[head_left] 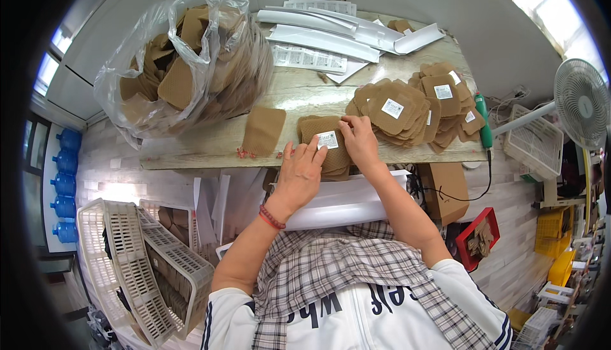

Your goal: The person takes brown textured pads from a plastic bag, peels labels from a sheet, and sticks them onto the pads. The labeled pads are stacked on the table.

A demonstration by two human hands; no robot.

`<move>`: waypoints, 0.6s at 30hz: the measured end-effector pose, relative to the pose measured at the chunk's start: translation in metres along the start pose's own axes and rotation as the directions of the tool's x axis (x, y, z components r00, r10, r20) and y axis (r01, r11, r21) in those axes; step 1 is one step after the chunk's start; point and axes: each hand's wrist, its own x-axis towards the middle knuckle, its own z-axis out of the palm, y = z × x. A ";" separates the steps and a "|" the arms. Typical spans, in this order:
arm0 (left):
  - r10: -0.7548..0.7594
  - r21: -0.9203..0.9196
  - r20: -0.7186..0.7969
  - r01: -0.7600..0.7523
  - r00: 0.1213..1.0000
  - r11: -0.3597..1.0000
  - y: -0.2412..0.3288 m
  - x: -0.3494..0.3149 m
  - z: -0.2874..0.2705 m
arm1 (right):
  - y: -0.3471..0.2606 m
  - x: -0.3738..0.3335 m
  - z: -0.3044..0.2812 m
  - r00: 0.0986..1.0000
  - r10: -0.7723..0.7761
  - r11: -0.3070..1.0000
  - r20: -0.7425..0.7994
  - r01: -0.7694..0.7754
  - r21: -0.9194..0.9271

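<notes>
A small stack of brown textured pads [324, 165] lies at the table's front edge, before me. The top pad bears a white printed label [328, 139]. My left hand [299, 175] rests over the stack's left side, fingers stretched out, fingertips at the label's lower left. At the stack's right edge, my right hand [361, 143] has its fingers bent and drawn together; what they pinch, if anything, is hidden. One plain brown pad [263, 130] lies apart to the left. Heaped to the right are labelled brown pads [389, 113], with more piled behind them.
A clear plastic bag [184, 63] full of brown pads stands at the table's left. Curled white sheets [324, 39] and label sheets [309, 58] lie at the back. A green-handled corded tool [485, 124] is at the right edge, near a fan [582, 98]. White crates [137, 267] stand lower left.
</notes>
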 end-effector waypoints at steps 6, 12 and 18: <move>-0.021 -0.048 -0.051 0.018 0.999 0.999 0.013 -0.018 -0.012 | -0.007 0.011 0.002 0.999 -0.012 1.000 -0.039 0.011 -0.028; -0.035 -0.078 0.006 0.035 0.999 0.996 0.030 -0.065 -0.016 | -0.021 -0.011 -0.008 0.969 -0.084 0.890 -0.232 0.178 0.419; -0.044 -0.107 0.052 0.049 0.998 0.993 0.030 -0.096 0.003 | -0.036 -0.014 -0.069 0.927 0.050 0.814 -0.371 0.177 0.554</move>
